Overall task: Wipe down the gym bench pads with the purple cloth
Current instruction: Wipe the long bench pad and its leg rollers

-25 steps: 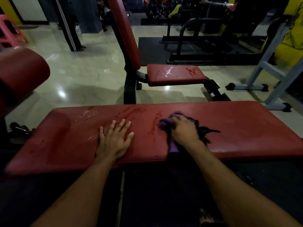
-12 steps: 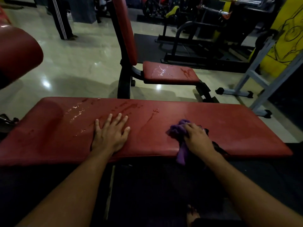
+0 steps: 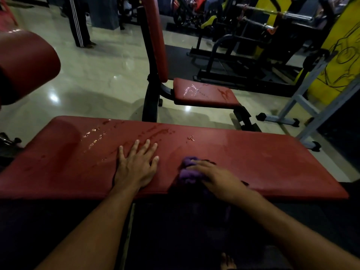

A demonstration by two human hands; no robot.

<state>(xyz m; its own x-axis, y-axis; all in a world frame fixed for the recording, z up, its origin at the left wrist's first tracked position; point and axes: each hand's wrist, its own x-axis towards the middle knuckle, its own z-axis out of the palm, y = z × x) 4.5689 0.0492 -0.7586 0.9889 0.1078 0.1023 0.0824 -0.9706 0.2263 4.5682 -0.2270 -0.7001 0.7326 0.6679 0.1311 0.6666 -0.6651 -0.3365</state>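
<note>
I see a long red bench pad (image 3: 243, 158), wet with droplets (image 3: 93, 136); on it my left hand (image 3: 136, 166) lies flat and my right hand (image 3: 212, 176) presses the purple cloth (image 3: 188, 172).

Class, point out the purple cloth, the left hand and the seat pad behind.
purple cloth (image 3: 188, 175): head view, bunched part beside the fingers.
left hand (image 3: 136, 168): head view, back of hand.
seat pad (image 3: 204, 93): head view, wet top.

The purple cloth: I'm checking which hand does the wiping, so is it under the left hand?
No, the purple cloth is under the right hand, while the left hand lies flat on the bare bench pad.
</note>
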